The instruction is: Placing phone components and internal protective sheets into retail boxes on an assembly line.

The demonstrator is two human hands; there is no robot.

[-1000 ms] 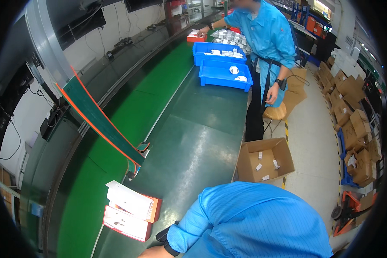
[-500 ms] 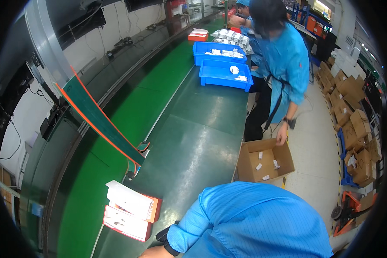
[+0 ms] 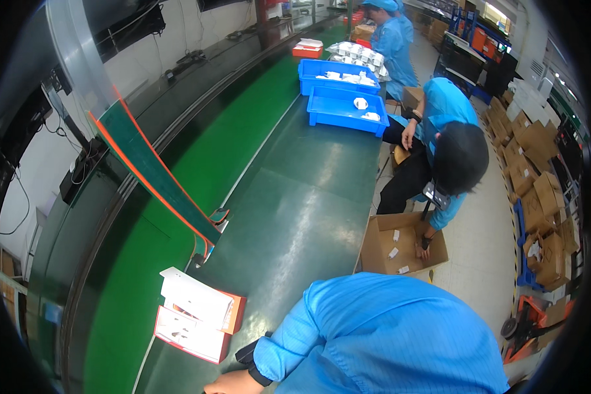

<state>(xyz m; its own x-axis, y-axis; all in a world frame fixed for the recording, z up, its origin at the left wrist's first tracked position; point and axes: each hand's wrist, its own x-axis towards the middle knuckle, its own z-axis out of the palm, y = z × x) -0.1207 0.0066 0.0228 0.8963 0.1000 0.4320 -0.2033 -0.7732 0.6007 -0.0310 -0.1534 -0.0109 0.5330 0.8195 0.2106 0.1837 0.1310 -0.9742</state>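
My right hand [image 3: 235,383] shows at the lower edge, its blue sleeve [image 3: 289,341] coming from my shoulder and a black band around the wrist. The fingers are mostly cut off by the frame, so what they hold, if anything, is hidden. Just beyond it lies an open red-and-white box [image 3: 192,333] on the dark green work surface. Its white lid is folded back, and the pale insert has cut-out shapes. A black object [image 3: 246,353] sits beside my wrist, its kind unclear. My left hand is out of view.
Two blue trays [image 3: 345,123] with white parts stand farther along the bench, before bagged white pieces [image 3: 358,54]. At right, a co-worker [image 3: 463,154] leans over a cardboard carton [image 3: 377,246] holding small white packets. A green, orange-edged strip [image 3: 152,164] slants over the left side.
The co-worker has bent down from a more upright stance, one hand now inside the carton. My right hand shows slightly more at the lower edge. The open box appears nearly unmoved.
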